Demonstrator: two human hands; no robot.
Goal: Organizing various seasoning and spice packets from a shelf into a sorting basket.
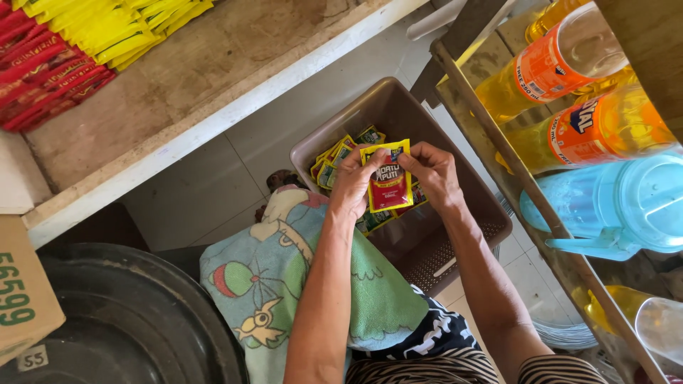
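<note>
One sachet held over the basket.
Your left hand (353, 186) and right hand (434, 176) each pinch a top corner of one red-and-yellow sachet (388, 181), upright above the brown basket (455, 245) holding several more sachets (334, 158); three orange bottles (562, 64) stand at your right.

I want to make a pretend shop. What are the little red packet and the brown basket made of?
The packet, pinched by both hands, looks like thin glossy plastic film: it shines and crinkles. The basket seems to be hard matte plastic, with smooth moulded walls and a perforated bottom.
</note>
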